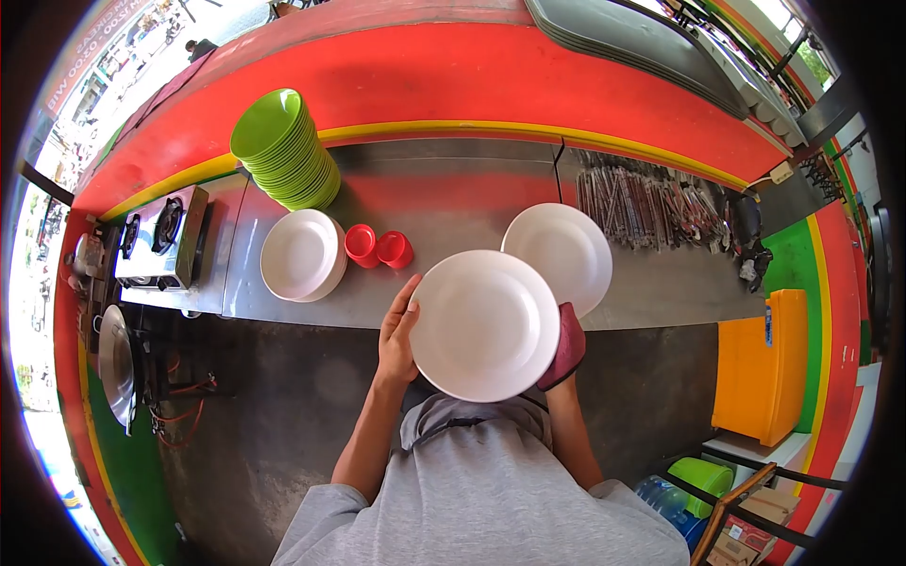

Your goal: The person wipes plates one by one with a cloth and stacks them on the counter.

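A white plate [485,325] is held up in front of my body, at the near edge of the steel counter. My left hand [398,332] grips its left rim, thumb on top. At the right rim, my right hand [566,349] holds it with a dark red cloth around the fingers. Just behind, another white plate [559,255] lies on the counter, partly covered by the held one. Further left are a stack of white plates [302,255], two red cups [360,244] and a tall leaning stack of green bowls [283,151].
A gas stove [162,238] stands at the counter's [429,212] left end. Many wrapped utensils [642,203] lie at its right. An orange container [763,368] is at the right, above a green bucket [700,483]. A metal pan [117,363] hangs at the left.
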Demonstrator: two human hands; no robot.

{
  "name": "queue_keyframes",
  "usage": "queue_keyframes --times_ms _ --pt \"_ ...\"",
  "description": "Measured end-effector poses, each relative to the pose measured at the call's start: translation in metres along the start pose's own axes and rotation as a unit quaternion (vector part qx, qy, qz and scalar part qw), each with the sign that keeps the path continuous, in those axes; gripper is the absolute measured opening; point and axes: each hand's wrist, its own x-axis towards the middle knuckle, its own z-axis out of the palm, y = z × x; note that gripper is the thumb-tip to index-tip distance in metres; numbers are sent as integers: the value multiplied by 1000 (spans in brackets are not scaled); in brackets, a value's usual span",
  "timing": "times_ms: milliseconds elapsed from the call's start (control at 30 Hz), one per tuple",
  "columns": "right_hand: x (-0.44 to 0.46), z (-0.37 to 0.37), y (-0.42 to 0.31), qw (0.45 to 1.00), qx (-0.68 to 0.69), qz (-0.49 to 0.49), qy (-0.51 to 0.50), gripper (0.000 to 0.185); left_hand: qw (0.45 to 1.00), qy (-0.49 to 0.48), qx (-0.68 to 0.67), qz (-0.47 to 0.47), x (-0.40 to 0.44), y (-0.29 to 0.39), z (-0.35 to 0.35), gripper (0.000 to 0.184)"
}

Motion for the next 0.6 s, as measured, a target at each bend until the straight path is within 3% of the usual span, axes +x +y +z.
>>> queue_keyframes --times_ms 33,133,367,600 --pt "-2 1 3 999 -21 -26 15 29 1000 6 -1 15 2 -4 1 48" --pt "-7 4 13 984 128 118 34 32 999 35 8 41 11 -11 13 47" --pt "-7 -10 22 991 -128 41 21 33 980 59 167 89 33 -45 24 47" --pt "-3 -14 18 994 -15 106 35 31 970 73 204 106 53 -75 44 47"
